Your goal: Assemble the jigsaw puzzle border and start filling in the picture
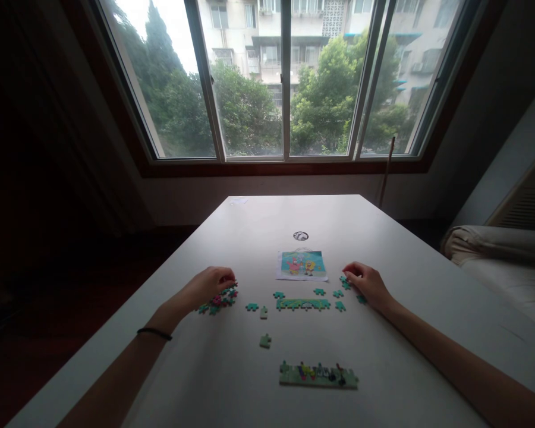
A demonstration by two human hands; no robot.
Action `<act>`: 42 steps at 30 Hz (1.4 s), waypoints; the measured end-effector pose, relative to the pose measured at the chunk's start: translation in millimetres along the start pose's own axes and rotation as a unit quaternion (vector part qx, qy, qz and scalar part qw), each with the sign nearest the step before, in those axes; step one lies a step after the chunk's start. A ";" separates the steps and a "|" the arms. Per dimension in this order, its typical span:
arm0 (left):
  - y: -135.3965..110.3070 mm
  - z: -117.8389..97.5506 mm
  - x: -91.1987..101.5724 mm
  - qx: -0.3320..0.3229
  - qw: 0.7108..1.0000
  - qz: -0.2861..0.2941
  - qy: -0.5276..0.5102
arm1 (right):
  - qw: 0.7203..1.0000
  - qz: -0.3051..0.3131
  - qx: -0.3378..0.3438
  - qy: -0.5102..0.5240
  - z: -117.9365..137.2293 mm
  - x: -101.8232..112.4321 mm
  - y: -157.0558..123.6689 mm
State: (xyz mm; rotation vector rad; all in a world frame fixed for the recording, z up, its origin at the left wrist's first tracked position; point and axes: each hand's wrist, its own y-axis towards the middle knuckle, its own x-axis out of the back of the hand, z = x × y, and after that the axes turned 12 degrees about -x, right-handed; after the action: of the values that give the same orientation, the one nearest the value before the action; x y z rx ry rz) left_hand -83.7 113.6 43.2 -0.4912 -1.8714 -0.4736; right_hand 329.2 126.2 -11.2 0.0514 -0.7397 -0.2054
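Observation:
My left hand rests curled over a heap of loose puzzle pieces on the white table; its fingertips are pressed together on the heap. My right hand lies beside several teal pieces, its fingers bent and pinched at one of them. Between the hands lies a joined green strip. A second joined strip sits nearer me. A small reference picture with cartoon figures lies beyond them.
A round cable hole is in the table behind the picture. A wide window faces me, with trees and buildings outside. A light sofa stands to the right. Dark floor lies left of the table.

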 end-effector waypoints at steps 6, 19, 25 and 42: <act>4.7 -4.0 -12.2 -0.024 0.999 -0.019 -0.022 | 1.000 -0.002 -0.002 -0.008 1.3 0.6 -0.5; -4.0 22.3 2.8 0.016 1.000 -0.021 0.008 | 1.000 -0.008 0.005 -0.010 -0.3 -0.2 -0.3; -6.5 14.9 6.3 0.034 0.999 0.024 0.010 | 1.000 -0.009 0.006 -0.011 0.1 0.6 -0.4; -6.3 17.7 3.8 0.034 0.999 0.017 -0.013 | 1.000 -0.013 0.005 -0.012 -1.5 -1.1 0.6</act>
State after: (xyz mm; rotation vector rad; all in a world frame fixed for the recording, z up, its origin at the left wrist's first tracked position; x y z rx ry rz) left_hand -102.1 118.4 40.3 -0.4847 -1.8952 -0.3826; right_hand 329.5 127.0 -13.0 0.0690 -0.7633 -0.2281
